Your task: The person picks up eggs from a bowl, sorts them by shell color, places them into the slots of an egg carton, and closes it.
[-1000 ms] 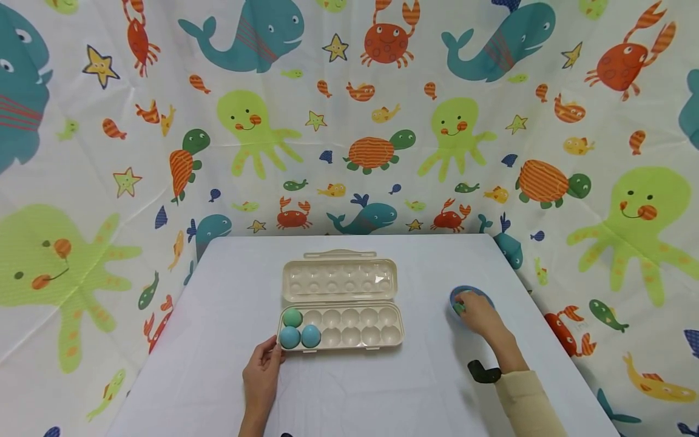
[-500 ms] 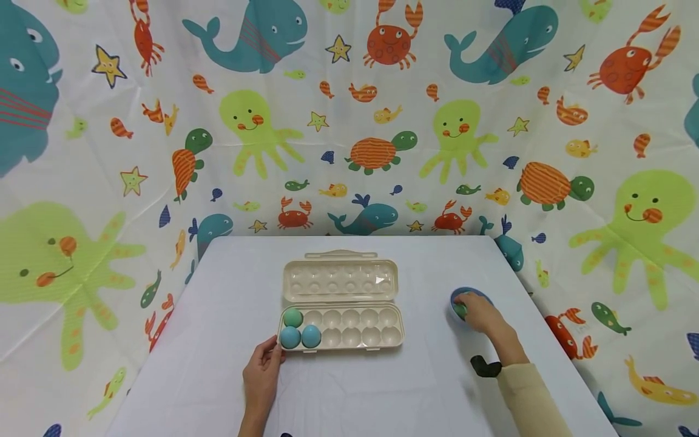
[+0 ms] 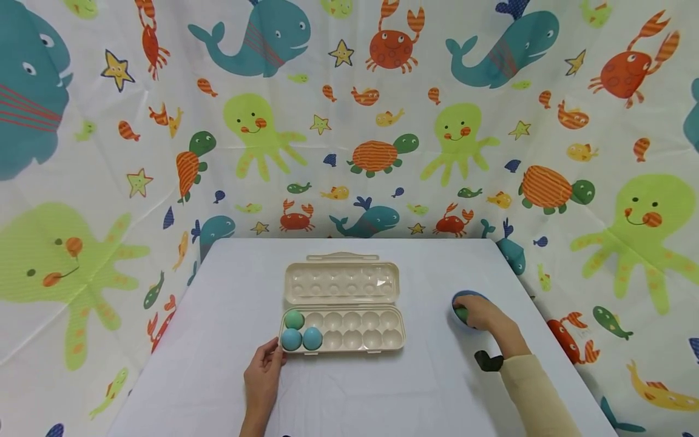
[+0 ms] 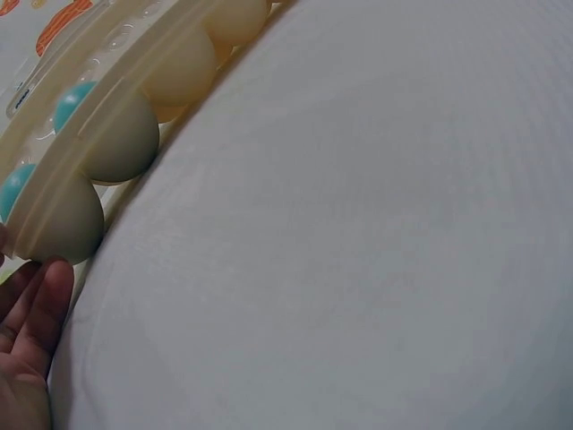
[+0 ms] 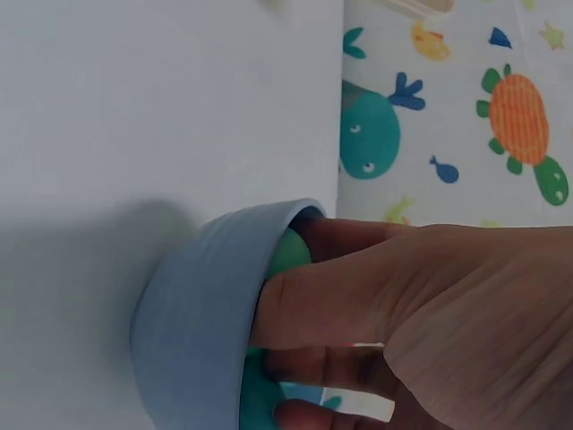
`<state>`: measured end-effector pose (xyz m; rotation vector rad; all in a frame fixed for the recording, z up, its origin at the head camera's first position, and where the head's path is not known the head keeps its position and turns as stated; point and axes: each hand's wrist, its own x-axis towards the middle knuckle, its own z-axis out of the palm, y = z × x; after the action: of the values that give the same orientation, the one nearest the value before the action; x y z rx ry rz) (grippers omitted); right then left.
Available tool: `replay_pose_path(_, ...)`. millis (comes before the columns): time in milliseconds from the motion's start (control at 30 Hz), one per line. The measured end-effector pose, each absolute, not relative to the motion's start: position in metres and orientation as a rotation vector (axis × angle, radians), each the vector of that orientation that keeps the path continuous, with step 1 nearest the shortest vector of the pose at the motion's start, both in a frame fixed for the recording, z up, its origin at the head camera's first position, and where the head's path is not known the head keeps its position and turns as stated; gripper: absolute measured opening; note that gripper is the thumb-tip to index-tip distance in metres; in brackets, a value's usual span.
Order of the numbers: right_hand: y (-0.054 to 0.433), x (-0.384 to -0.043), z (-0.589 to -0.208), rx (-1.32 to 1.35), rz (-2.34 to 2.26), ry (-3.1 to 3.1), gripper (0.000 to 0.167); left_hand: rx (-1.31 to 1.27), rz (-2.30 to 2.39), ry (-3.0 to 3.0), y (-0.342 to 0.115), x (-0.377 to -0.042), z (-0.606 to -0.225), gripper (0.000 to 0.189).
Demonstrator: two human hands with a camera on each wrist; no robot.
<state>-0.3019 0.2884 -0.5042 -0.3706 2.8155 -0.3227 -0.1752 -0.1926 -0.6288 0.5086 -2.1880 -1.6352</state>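
An open beige egg carton (image 3: 362, 351) lies mid-table, its lid (image 3: 341, 283) folded back. At the left end of its tray sit a green egg (image 3: 294, 320) and two blue eggs (image 3: 292, 340). My left hand (image 3: 263, 379) holds the tray's front left corner, with fingertips (image 4: 55, 285) against the cup's underside in the left wrist view. Over on the right, my right hand (image 3: 483, 315) reaches into a blue bowl (image 5: 192, 322). Thumb and fingers close around a green egg (image 5: 291, 253) inside it, and more green shows lower in the bowl.
A white cloth covers the table (image 3: 371, 400). Behind and beside it hangs a curtain (image 3: 327, 60) printed with sea animals. The remaining carton cups stretch to the right of the eggs. A black strap end (image 3: 488, 361) sticks out by the right wrist.
The right hand stays in the bowl, its fingers shifting slightly around the green egg. My left hand keeps its place at the carton. The head view has tilted a little.
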Motion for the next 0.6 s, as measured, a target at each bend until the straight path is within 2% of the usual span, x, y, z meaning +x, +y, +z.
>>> replay_pose_path(600, 0.2974, -0.3012, -0.5094, -0.44, -0.583, 2.825, 0.037, 0.501, -1.633, -2.187, -0.1927, -0.1749, -0.6292, 0.032)
